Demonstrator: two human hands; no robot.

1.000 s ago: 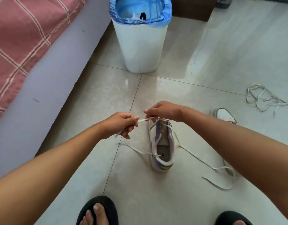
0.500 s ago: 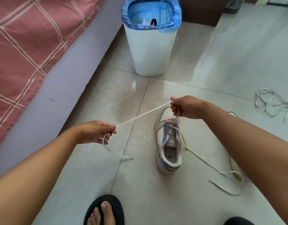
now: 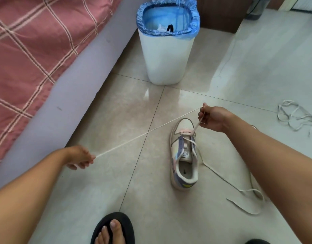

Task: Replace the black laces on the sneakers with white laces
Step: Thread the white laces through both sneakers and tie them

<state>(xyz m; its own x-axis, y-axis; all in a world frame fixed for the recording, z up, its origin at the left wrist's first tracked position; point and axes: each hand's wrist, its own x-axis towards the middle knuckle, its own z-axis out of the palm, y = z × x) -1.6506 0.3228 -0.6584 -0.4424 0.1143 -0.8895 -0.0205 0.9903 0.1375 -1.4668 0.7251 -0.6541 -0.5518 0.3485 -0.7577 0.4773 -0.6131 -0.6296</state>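
Note:
A white and lilac sneaker (image 3: 184, 155) stands on the tiled floor with its toe pointing away from me. A white lace (image 3: 148, 132) runs taut from my left hand (image 3: 80, 157), which grips its end low on the left, up to my right hand (image 3: 211, 118). My right hand pinches the lace just above the sneaker's toe, where it drops into the front eyelets. The lace's other end trails loose on the floor to the right (image 3: 246, 199). My right forearm hides most of the second sneaker.
A white bin (image 3: 166, 55) with a blue liner stands straight ahead. A bed with a pink checked cover (image 3: 28, 55) fills the left side. Another loose lace (image 3: 296, 117) lies at the far right. My foot in a black sandal (image 3: 113, 229) is at the bottom.
My hands have drawn apart: the left pulled the lace down and leftward, the right rose slightly. The lace between them went from short and slack to long and taut.

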